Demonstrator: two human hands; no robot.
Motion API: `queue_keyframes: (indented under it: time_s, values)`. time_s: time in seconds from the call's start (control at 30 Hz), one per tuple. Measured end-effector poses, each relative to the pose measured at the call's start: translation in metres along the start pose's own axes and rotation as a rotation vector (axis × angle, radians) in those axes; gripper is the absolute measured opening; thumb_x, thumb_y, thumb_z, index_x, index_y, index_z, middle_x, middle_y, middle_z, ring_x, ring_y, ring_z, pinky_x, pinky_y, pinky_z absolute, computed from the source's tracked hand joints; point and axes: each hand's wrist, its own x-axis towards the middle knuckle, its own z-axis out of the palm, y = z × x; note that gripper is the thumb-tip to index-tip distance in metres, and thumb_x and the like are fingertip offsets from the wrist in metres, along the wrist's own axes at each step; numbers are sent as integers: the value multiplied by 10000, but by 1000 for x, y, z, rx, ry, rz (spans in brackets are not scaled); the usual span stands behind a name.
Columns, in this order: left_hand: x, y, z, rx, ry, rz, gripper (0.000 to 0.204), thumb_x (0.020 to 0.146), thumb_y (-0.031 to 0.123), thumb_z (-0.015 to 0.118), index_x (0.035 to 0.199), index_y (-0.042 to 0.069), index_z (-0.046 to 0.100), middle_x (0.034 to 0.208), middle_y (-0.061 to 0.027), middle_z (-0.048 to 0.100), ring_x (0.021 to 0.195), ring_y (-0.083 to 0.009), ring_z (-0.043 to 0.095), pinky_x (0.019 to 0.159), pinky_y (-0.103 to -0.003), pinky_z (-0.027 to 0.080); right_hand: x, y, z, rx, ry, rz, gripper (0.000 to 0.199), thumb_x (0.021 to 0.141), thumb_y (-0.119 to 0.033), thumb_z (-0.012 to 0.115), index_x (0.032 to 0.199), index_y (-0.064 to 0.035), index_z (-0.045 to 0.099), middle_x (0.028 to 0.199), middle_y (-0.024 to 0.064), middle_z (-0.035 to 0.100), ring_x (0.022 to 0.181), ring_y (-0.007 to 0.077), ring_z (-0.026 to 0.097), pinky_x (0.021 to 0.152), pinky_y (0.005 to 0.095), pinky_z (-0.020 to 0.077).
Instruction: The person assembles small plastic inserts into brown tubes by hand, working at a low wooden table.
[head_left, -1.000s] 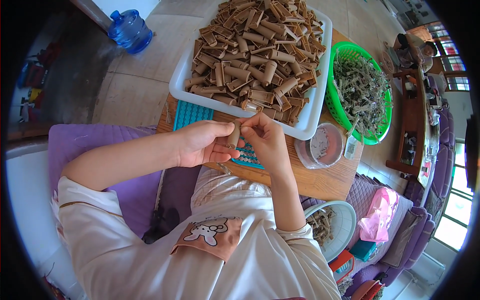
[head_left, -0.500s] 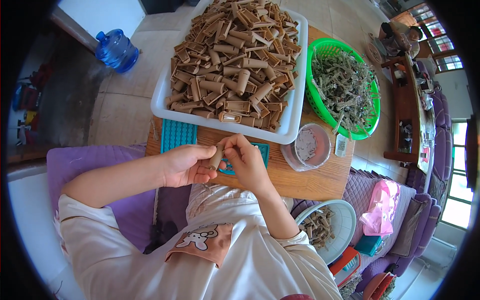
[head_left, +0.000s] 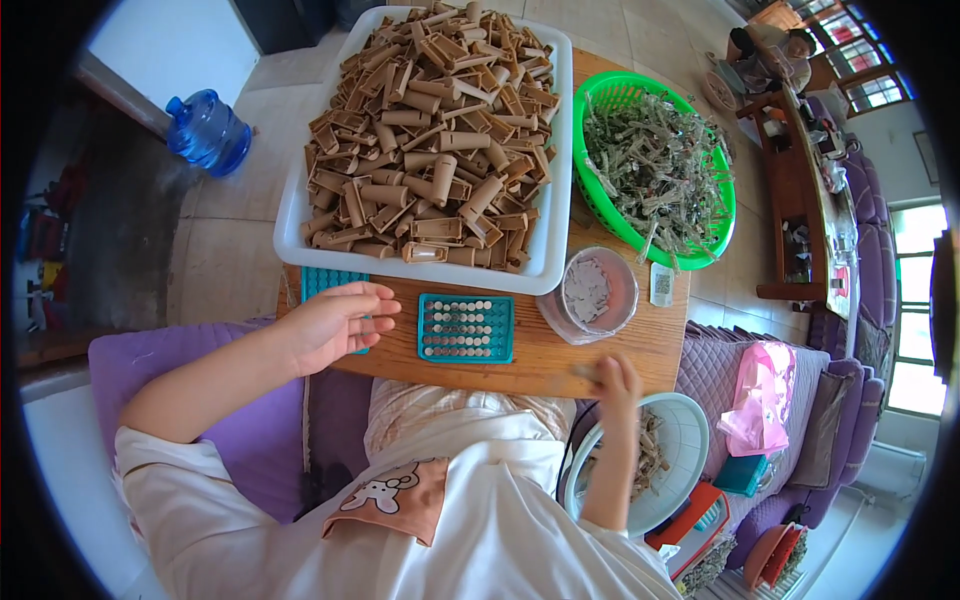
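Brown plastic tube piece (head_left: 586, 372), blurred, long axis across the wooden table's (head_left: 540, 360) near edge | right hand (head_left: 617, 380) pinches it above the white bowl (head_left: 690, 440) | left hand (head_left: 335, 325) loosely open, empty, over the teal tray (head_left: 325, 282) at the left edge.

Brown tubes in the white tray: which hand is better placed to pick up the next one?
Left, probably. The left hand hovers open just below the white tray of brown tubes, while the right hand is down over the white bowl beside the table.
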Motion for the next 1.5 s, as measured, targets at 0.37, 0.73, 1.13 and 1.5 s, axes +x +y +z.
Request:
queue_keyframes:
  time_s: [0.37,0.73,1.13,1.5]
  values:
    - [1,-7,7,84,-53,-106,154,788,49,450,931,87,491,922,-25,548,773,-87,519,670,-222,422,-43,-32,-84,-1270,20,-61,248,746,-125,520,986,-61,523,864,150,574,825,324,543,674,378,432]
    - [-13,-7,17,164,-119,-140,166,760,34,455,905,97,505,912,-20,565,746,-63,501,679,-204,407,94,-199,170,-716,158,-1065,222,712,-111,567,917,-35,527,784,149,561,720,303,558,604,382,449]
    - [-16,-7,18,254,-260,-213,172,750,4,440,894,66,510,880,-46,574,759,-93,526,679,-219,426,106,-198,192,-766,323,-984,135,685,-51,543,809,-40,493,761,127,533,671,287,558,557,364,450]
    - [-17,8,18,-34,-140,57,284,881,340,356,979,102,477,946,-43,545,777,-131,541,688,-251,430,53,-190,171,-166,-351,-952,235,676,-35,604,882,-21,491,622,82,548,563,199,556,526,285,442]
